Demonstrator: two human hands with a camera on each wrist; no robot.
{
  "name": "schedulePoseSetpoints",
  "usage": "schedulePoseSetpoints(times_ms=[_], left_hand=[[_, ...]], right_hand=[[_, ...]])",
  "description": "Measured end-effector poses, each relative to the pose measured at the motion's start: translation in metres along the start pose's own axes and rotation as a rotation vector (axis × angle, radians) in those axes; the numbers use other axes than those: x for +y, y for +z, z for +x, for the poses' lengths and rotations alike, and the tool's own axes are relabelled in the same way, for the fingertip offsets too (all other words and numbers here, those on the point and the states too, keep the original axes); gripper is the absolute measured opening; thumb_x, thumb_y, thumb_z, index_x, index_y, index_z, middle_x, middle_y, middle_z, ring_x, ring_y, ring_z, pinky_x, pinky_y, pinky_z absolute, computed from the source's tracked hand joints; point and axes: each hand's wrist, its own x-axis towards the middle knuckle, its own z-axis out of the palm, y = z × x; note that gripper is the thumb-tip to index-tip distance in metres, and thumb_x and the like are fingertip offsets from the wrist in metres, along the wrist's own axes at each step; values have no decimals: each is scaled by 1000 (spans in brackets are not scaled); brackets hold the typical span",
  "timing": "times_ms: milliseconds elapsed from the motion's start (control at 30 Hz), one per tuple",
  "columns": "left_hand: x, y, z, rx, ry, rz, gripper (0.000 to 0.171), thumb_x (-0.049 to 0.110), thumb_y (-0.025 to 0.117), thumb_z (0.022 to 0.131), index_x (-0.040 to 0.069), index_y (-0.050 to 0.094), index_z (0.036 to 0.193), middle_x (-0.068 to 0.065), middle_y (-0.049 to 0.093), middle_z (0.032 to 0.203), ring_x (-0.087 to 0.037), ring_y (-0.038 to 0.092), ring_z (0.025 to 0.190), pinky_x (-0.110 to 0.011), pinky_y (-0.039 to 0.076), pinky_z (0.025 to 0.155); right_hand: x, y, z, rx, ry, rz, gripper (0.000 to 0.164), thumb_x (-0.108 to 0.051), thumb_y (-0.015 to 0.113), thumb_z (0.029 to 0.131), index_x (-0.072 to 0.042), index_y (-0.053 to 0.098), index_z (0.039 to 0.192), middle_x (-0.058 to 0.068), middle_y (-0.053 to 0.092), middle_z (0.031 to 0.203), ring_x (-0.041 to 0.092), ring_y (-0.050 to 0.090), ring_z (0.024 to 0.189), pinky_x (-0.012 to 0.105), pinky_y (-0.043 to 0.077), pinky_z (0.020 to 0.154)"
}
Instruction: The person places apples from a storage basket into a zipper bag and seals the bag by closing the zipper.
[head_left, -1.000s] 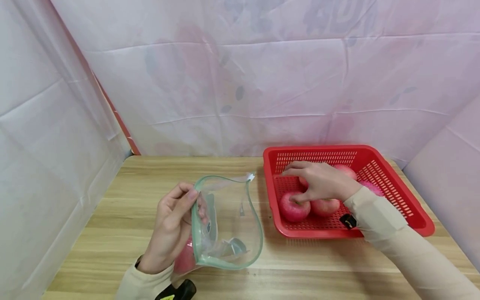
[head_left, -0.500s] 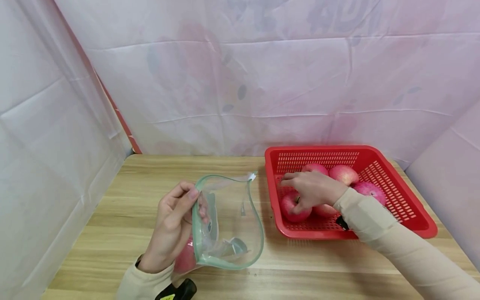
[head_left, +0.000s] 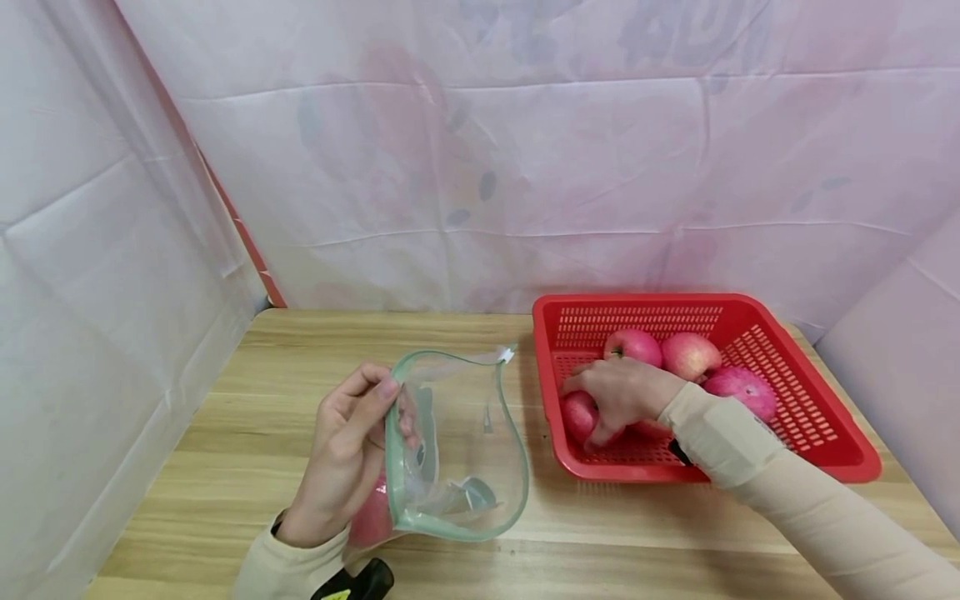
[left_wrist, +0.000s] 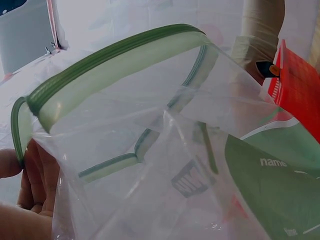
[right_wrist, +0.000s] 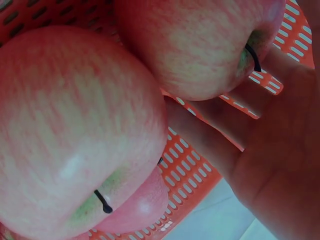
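Observation:
My left hand pinches the green zip rim of a clear plastic bag and holds its mouth wide above the table. A red apple lies inside the bag, under my wrist. In the left wrist view the bag rim arches over my fingers. My right hand reaches into the red basket and curls round the front-left apple. The right wrist view shows that apple against my fingers, with another apple beside it.
Three more apples lie at the back and right of the basket. The wooden table is closed in by white sheeting on the left, back and right. A black device sits on my left wrist.
My right hand has slid toward the basket's front-left corner and curled round the apple there, uncovering the apples behind. The left hand and bag have stayed put.

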Motion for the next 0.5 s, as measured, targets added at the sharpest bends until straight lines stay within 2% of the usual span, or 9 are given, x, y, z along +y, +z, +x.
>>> schedulePoseSetpoints(times_ms=[200, 433, 500], left_hand=[[0, 0, 0, 2, 4, -2, 27, -2, 36, 108, 10, 59, 102, 4, 65, 81, -5, 64, 71, -17, 57, 64], [-1, 0, 0, 11, 1, -6, 27, -2, 36, 108, 9, 59, 101, 3, 65, 80, -5, 64, 70, -17, 57, 64], [-1, 0, 0, 11, -2, -6, 26, -2, 36, 108, 9, 59, 101, 3, 65, 81, -5, 63, 70, -17, 57, 64]], right_hand=[[1, 2, 3, -16, -2, 56, 53, -37, 91, 61, -26, 70, 109, -12, 68, 91, 10, 63, 81, 56, 32, 92], [4, 2, 2, -5, 28, 145, 51, -33, 91, 63, -27, 70, 109, -14, 67, 90, 7, 62, 81, 52, 30, 94], [6, 1, 0, 10, 50, 170, 52, -34, 91, 65, -26, 70, 112, -14, 67, 93, 9, 61, 84, 49, 34, 94]])
